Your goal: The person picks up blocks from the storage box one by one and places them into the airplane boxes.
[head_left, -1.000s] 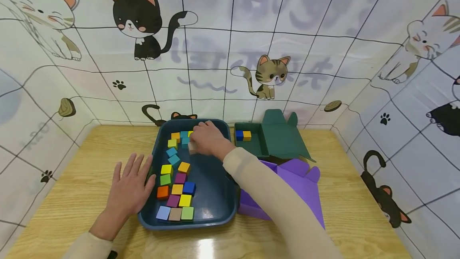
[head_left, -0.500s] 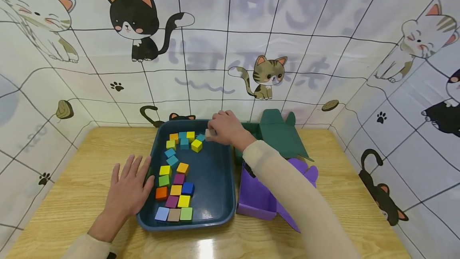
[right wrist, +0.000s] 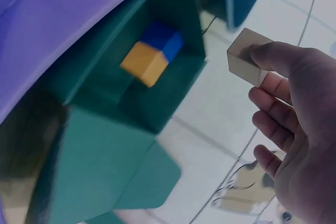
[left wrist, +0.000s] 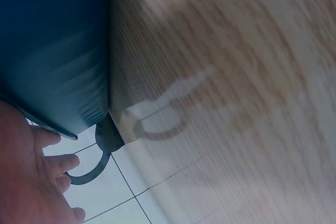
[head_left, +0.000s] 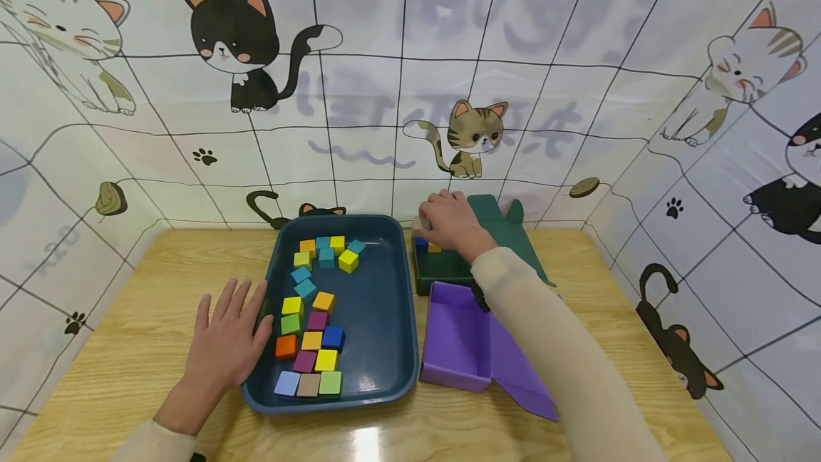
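Note:
Between thumb and fingers my right hand (head_left: pixel 452 222) pinches a beige wooden cube (right wrist: pixel 247 56), held above the back of the green box (right wrist: pixel 178 103). Inside that box a blue cube (right wrist: pixel 162 39) and an orange cube (right wrist: pixel 144 64) sit side by side. My left hand (head_left: pixel 227 337) lies with straight fingers against the left rim of the dark blue tray (head_left: pixel 378 305); in the left wrist view its fingers touch the tray's outer side. Several coloured cubes lie in the tray's left half, among them a yellow cube (head_left: pixel 348 261) and a red-orange cube (head_left: pixel 286 347).
A purple box (head_left: pixel 457 337) with its lid spread to the right stands in front of the green box, partly behind my right sleeve (head_left: pixel 545 319). The wooden table (head_left: pixel 147 291) ends at a white backdrop (head_left: pixel 359 91) printed with cats.
My right hand has lifted the beige cube out of the tray and carried it rightward over the green box. The left hand stays at the tray's rim.

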